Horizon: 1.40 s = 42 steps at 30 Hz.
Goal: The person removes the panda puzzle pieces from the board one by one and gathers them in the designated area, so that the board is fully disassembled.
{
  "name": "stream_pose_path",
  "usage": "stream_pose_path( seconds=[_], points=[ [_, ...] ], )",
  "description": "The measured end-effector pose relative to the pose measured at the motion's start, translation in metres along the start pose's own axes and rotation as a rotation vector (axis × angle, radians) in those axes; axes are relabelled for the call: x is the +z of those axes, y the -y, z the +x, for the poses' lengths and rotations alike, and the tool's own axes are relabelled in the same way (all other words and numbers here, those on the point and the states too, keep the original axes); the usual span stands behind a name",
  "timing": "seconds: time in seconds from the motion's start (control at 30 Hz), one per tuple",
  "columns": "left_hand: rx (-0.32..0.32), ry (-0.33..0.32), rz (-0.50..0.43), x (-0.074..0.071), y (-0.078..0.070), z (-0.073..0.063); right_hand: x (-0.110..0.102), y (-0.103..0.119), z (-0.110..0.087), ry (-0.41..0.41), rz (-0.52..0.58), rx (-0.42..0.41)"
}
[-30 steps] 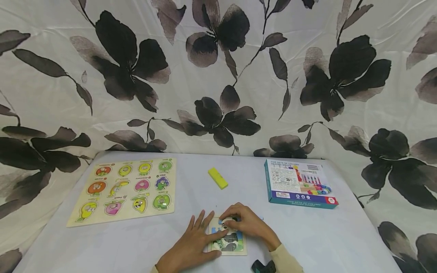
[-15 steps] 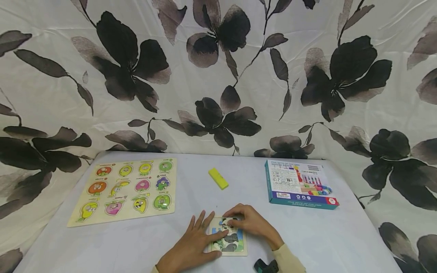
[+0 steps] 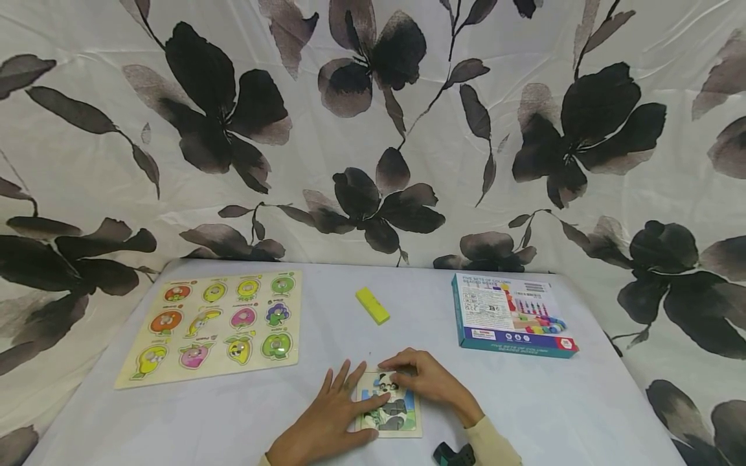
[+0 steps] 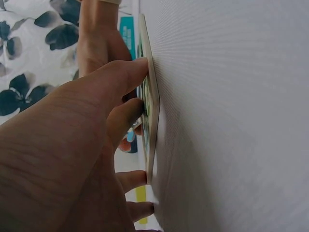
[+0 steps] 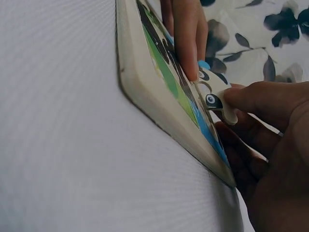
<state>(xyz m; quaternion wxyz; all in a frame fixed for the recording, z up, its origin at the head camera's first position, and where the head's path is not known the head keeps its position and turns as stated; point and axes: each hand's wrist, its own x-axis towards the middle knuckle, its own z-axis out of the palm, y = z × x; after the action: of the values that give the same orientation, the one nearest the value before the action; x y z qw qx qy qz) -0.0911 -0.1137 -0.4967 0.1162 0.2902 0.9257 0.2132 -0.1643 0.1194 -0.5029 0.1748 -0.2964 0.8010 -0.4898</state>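
Note:
A small wooden panda puzzle board lies on the white table near the front. My left hand is spread over its left side, thumb and index finger on the picture; in the left wrist view the thumb presses near the board's edge. My right hand is at the top of the board and pinches a panda-face puzzle piece. In the right wrist view this piece stands tilted up from the board, one edge at the picture, with a left fingertip right beside it.
A large fruit puzzle board lies at the left. A yellow block lies beyond my hands, and a teal-edged box at the right. Near my right sleeve is a small black object. Floral cloth hangs behind the table.
My right hand has shifted slightly right, and more of the panda face shows beneath its fingers. The left hand stays in place on the board.

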Motion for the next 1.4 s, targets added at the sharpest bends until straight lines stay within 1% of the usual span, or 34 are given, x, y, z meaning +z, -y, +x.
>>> stream_pose_path(
  seconds=[0.37, 0.6, 0.7, 0.93, 1.03, 1.13, 1.3, 1.4],
  points=[
    [0.006, -0.001, 0.007, -0.001, 0.000, 0.000, 0.002, -0.001, 0.002, -0.030, 0.011, 0.054],
    [0.004, -0.001, 0.002, -0.001, -0.001, 0.000, 0.001, 0.001, 0.001, -0.046, 0.023, 0.061],
    [0.006, -0.004, 0.007, -0.001, 0.000, 0.000, 0.001, 0.000, 0.000, -0.048, 0.027, 0.051],
    [-0.012, 0.010, -0.002, 0.000, 0.000, 0.001, -0.005, 0.030, -0.004, -0.060, 0.038, 0.038],
    [-0.006, 0.004, -0.001, 0.000, 0.000, 0.001, -0.007, 0.033, -0.005, -0.073, 0.047, 0.037],
    [-0.003, 0.002, 0.002, 0.000, -0.001, 0.001, -0.011, 0.031, -0.006, -0.096, 0.039, 0.045],
    [-0.018, 0.008, -0.003, 0.000, 0.000, 0.001, -0.020, 0.013, -0.009, -0.137, 0.045, 0.072],
    [-0.029, 0.018, -0.008, -0.001, 0.000, 0.002, -0.029, 0.005, -0.015, -0.165, 0.049, 0.085]
  ],
)
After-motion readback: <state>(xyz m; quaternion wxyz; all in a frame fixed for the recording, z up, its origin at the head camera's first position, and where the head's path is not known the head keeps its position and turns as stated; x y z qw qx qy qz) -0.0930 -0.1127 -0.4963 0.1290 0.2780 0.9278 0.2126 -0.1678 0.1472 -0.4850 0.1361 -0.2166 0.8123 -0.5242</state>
